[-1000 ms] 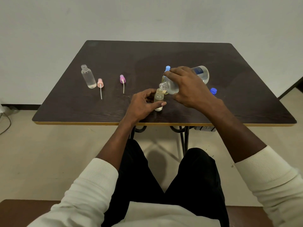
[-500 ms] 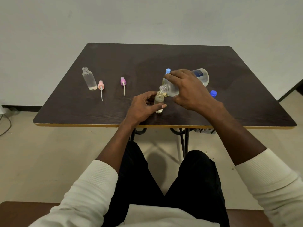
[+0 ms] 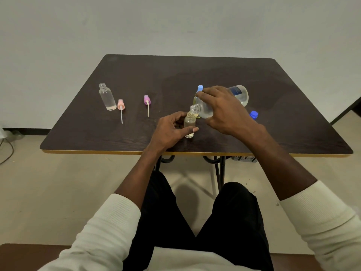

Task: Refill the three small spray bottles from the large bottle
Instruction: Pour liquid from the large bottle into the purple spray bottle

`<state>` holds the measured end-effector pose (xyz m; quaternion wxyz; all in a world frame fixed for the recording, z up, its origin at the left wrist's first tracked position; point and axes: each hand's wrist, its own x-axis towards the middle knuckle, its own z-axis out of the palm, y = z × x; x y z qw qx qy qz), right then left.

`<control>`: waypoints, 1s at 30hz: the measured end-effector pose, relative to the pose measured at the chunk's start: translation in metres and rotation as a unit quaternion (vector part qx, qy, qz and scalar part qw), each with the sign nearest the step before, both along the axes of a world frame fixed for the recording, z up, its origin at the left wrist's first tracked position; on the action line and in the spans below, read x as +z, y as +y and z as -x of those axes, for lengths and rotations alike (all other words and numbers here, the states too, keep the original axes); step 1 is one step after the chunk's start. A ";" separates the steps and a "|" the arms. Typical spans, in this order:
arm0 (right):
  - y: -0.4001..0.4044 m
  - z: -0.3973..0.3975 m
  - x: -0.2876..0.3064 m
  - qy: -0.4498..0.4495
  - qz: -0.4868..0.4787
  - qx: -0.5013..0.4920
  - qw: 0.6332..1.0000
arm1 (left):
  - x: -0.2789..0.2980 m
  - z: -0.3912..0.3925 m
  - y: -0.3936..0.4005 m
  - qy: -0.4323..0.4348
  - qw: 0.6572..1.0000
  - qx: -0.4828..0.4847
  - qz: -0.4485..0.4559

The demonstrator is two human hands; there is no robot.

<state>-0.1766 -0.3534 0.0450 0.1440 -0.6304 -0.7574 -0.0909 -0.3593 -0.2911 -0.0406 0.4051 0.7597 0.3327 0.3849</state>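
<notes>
My right hand [image 3: 224, 110] grips the large clear bottle [image 3: 239, 94], tipped almost flat with its open neck just above the mouth of a small open spray bottle [image 3: 189, 124]. My left hand [image 3: 172, 130] holds that small bottle upright on the dark table [image 3: 195, 75]. Behind the large bottle's neck stands a second small bottle with a light-blue spray cap [image 3: 200, 88], mostly hidden. A third small bottle [image 3: 107, 96] stands uncapped at the left, nearly empty.
A pink spray head with its tube [image 3: 120, 106] lies beside the left bottle, and a purple spray head [image 3: 146, 101] lies right of it. A blue screw cap [image 3: 254, 114] sits on the table right of my right hand. A wall rises behind the table.
The large bottle's neck has dipped slightly lower toward the small bottle's mouth. Both hands keep their grips. The whole view has shifted a little.
</notes>
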 end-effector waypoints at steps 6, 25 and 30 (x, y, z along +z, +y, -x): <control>0.000 0.001 0.001 -0.003 0.002 -0.004 1.000 | 0.000 0.001 0.000 -0.004 1.000 -0.001 0.005; -0.002 0.001 -0.001 0.003 0.002 -0.005 1.000 | -0.001 0.000 -0.001 -0.004 1.000 -0.002 0.007; -0.001 0.000 -0.002 0.013 -0.004 -0.007 1.000 | 0.000 0.000 0.000 -0.005 1.000 -0.004 0.012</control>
